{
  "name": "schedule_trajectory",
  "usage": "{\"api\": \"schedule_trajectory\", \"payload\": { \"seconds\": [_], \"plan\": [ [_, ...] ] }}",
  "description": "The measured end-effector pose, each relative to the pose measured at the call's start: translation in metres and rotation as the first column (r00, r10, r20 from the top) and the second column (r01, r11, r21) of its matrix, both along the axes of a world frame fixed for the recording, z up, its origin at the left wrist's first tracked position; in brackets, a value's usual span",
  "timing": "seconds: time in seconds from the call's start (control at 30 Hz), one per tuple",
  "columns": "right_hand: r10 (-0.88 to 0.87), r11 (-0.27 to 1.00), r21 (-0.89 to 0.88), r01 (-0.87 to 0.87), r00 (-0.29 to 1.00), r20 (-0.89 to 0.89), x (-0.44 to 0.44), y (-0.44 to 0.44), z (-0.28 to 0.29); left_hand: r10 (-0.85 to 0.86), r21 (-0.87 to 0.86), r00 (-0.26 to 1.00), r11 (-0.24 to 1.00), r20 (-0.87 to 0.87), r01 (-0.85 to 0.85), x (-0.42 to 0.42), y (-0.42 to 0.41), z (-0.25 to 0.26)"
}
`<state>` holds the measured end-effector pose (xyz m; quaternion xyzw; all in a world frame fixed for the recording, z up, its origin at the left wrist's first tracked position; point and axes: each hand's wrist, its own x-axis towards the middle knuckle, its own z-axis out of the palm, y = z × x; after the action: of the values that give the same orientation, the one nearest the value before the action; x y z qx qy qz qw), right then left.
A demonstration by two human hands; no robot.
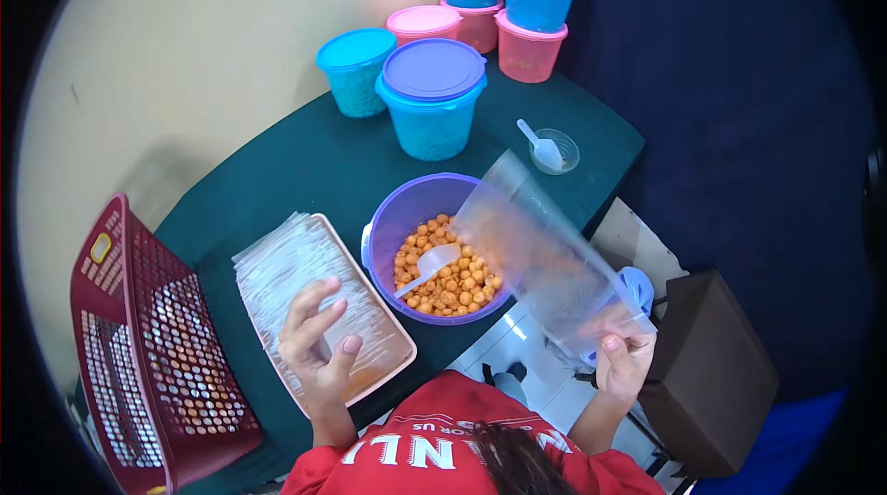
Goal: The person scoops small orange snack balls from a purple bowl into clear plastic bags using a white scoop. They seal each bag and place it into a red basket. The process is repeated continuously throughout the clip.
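Observation:
My right hand (620, 360) pinches the corner of a clear plastic bag (554, 266), which is blurred and reaches over the right rim of a purple tub (380, 235). Round orange snack balls (450, 290) lie in the tub, and a translucent plastic scoop (438, 261) rests on them. Over a pink tray (367, 394) filled with a stack of clear plastic bags (298, 259), my left hand (315, 342) hangs with its fingers apart and holds nothing.
A maroon plastic basket (149, 356) with wrapped contents stands left. Behind the tub are a blue container with purple lid (433, 114) and several blue and pink lidded containers (530, 48). A glass bowl (569, 152) holds a white scoop (547, 150). A brown box (714, 370) stands right.

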<state>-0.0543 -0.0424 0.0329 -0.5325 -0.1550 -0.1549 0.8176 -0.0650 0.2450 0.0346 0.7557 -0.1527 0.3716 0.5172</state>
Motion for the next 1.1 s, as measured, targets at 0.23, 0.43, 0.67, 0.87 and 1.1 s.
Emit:
{"api": "schedule_trajectory", "payload": {
  "seconds": [0.23, 0.43, 0.67, 0.87, 1.1],
  "plan": [
    [0.430, 0.880, -0.276, -0.387, 0.895, 0.118, 0.027, 0.083, -0.013, -0.165, -0.118, 0.960, 0.983, -0.227, 0.141, -0.022, -0.047, -0.007],
    [0.776, 0.576, -0.423, -0.699, 0.631, 0.015, 0.055, 0.097, -0.004, 0.022, -0.145, 0.963, 0.987, -0.270, -0.063, -0.041, -0.048, -0.015],
    [0.725, 0.545, -0.624, -0.560, 0.689, 0.015, 0.073, 0.089, 0.011, 0.374, 0.018, 0.925, 0.927, -0.062, -0.374, -0.040, -0.066, -0.012],
    [0.647, 0.663, -0.571, -0.485, 0.755, 0.110, 0.092, 0.072, 0.013, 0.329, 0.157, 0.944, 0.935, -0.037, -0.319, -0.023, -0.070, -0.004],
    [0.774, 0.625, -0.214, -0.751, 0.632, 0.043, 0.130, 0.050, 0.004, 0.301, -0.547, 0.869, 0.683, -0.393, -0.484, 0.015, -0.057, -0.027]
  ]
}}
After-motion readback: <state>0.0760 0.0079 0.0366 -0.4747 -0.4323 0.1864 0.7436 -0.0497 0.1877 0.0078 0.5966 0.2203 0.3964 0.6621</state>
